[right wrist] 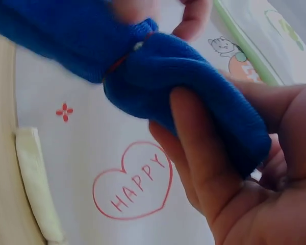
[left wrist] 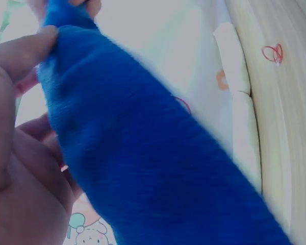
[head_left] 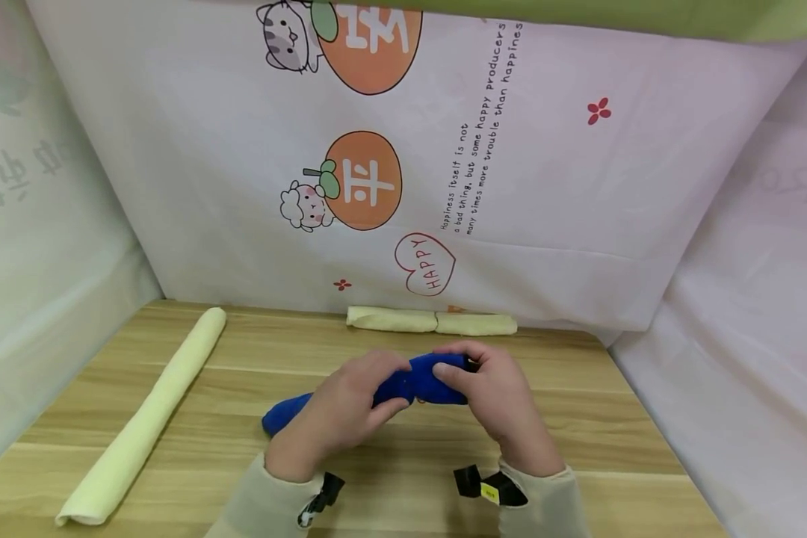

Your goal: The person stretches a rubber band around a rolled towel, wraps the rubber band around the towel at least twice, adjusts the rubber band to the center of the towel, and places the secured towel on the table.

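Note:
A blue rolled towel (head_left: 432, 385) is held above the wooden table by both hands. My left hand (head_left: 346, 403) grips it left of its narrow waist, thumb at the front, and the towel's left end sticks out past the wrist. Around the waist runs a thin reddish band (right wrist: 121, 61), pinching the roll in. My right hand (head_left: 501, 392) holds the short right end, with fingers over the top and thumb on the near side. In the left wrist view the blue cloth (left wrist: 137, 138) fills the middle and hides part of the left fingers.
On the table (head_left: 619, 448), a long pale yellow roll (head_left: 151, 411) lies along the left side. A second pale yellow roll (head_left: 397, 320), cinched at its middle by a dark band, lies against the printed back curtain (head_left: 545, 172). White cloth walls (head_left: 733, 299) enclose both sides.

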